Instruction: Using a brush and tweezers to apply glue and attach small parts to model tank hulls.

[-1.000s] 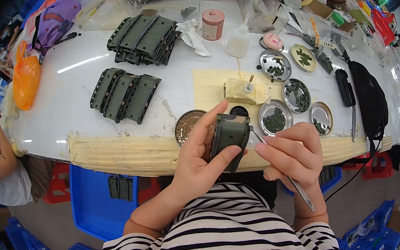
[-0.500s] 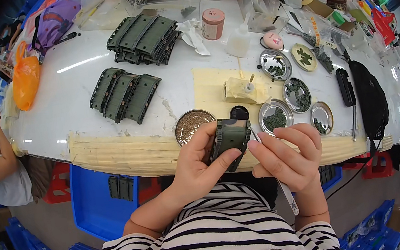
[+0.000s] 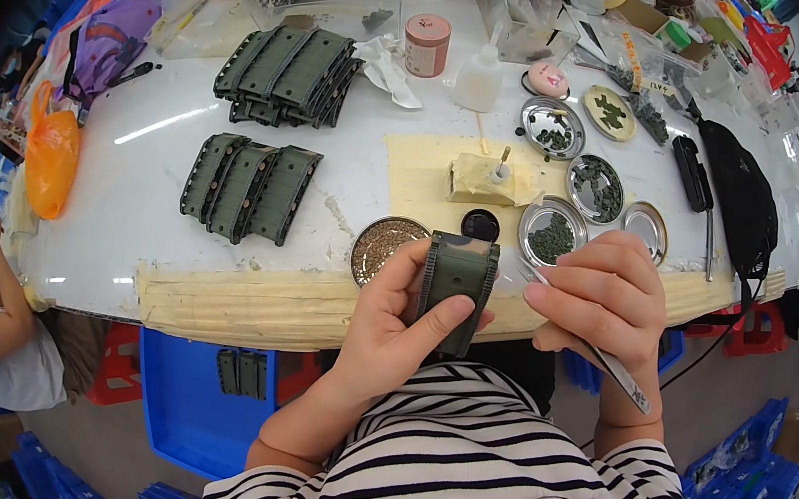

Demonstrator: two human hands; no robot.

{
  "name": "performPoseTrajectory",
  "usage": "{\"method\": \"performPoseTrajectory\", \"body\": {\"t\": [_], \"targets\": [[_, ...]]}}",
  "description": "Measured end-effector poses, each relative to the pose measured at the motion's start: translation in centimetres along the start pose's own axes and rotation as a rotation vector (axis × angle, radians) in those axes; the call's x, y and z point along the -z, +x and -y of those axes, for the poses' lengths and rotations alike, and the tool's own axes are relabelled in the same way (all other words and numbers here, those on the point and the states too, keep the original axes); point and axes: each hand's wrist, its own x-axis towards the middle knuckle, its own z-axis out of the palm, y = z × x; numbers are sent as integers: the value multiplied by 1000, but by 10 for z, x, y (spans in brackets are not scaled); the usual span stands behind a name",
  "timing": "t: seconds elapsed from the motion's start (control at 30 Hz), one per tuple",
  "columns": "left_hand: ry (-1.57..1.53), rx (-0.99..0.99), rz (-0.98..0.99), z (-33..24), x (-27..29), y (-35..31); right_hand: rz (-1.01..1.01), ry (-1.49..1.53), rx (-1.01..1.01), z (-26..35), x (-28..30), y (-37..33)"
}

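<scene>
My left hand point(image 3: 391, 323) grips a curved dark green panel point(image 3: 462, 277) with ridged edges, tilted up over the table's front edge. A pair of metal tweezers point(image 3: 618, 377) is pinched in my right hand point(image 3: 603, 301), its tips a little to the right of the panel and apart from it. Whether the tips hold anything is too small to tell. Just beyond my hands stand a round tin of brown grains point(image 3: 381, 243), a small black cap point(image 3: 480, 226) and a tin of small green pieces point(image 3: 551, 236).
Similar green panels lie in a stack point(image 3: 280, 73) and a lower group point(image 3: 250, 188) at the left. A tape-covered block point(image 3: 482, 182) holds a thin stick. More tins of green parts point(image 3: 595, 188) stand right, near a black pouch point(image 3: 741, 194). A blue crate point(image 3: 200, 417) sits below the table edge.
My right hand with the tweezers has moved right, away from the panel's edge. The panel has turned slightly and stays in my left hand.
</scene>
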Motion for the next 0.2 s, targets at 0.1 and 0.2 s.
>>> {"method": "performPoseTrajectory", "body": {"t": [0.1,0.2], "targets": [[-7,18,31,0,2,-1,39,17,11,-1,1,2],[-13,26,31,1,2,-1,56,3,28,-2,1,2]]}}
